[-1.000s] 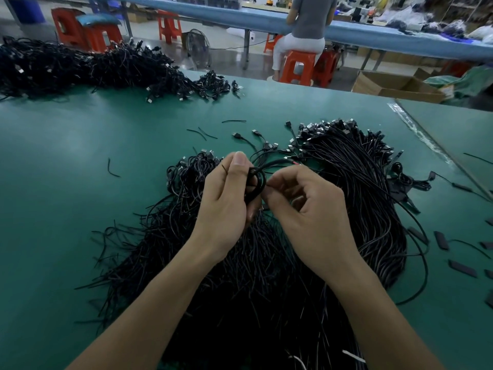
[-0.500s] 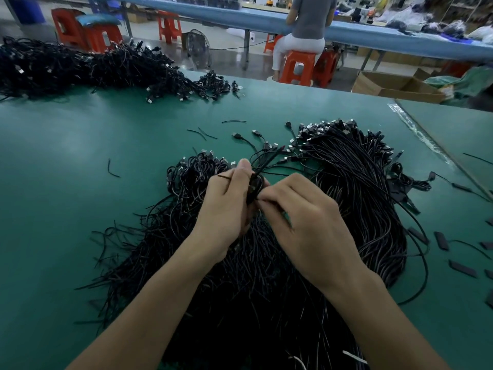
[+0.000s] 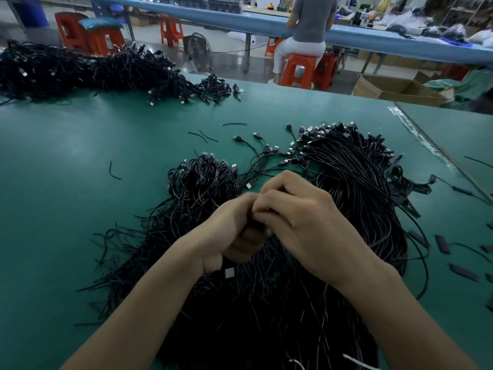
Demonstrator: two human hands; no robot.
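Both my hands meet above a big heap of loose black USB cables (image 3: 354, 188) on the green table (image 3: 80, 169). My left hand (image 3: 229, 231) grips a small coiled black cable (image 3: 254, 225), mostly hidden between the fingers; a silver plug end (image 3: 229, 272) hangs below that hand. My right hand (image 3: 301, 222) is curled over the same coil from the right, fingers pinching at it. A smaller pile of coiled cables (image 3: 202, 177) lies just beyond my left hand.
A long mound of black cables (image 3: 93, 70) lies at the table's far left. Short black ties (image 3: 442, 244) are scattered at the right edge, and loose wire bits (image 3: 114, 170) lie mid-table. Beyond the table a person (image 3: 312, 25) sits on an orange stool, near a cardboard box (image 3: 394, 89).
My hands have drawn nearer to me and closed together over the coil. The loop seen earlier between my fingers is now hidden, and a plug end hangs below my left hand.
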